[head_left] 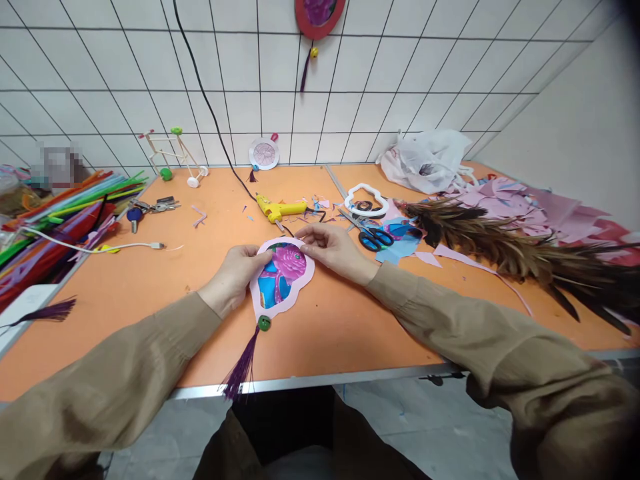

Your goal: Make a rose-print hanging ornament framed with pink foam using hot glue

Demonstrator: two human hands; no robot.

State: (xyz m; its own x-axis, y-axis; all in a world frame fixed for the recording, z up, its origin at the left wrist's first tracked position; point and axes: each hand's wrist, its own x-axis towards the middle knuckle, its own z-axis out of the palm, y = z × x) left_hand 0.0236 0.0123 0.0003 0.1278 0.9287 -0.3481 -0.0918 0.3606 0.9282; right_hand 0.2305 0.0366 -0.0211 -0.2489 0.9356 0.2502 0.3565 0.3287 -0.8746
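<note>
Between my hands is a pink-edged ornament (285, 272) with a flower-printed middle in magenta and blue, tilted above the orange table near its front edge. My left hand (239, 277) grips its left rim, thumb on the front face. At the upper right rim, the thumb and fingers of my right hand (333, 248) pinch the ornament; whether a small piece lies under the fingertips, I cannot tell. A green bell (264, 323) and a dark purple tassel (243, 367) hang from the lower end. Just behind lies a yellow glue gun (281, 209) with its black cord.
Black-handled scissors (373, 238), a white cloud-shaped frame (367, 201) and fabric scraps lie right of centre. Long brown feathers (500, 243) cover the right side. At left are keys (150, 207), a white cable (100, 251) and colourful pipe cleaners (65, 220). A tiled wall stands behind.
</note>
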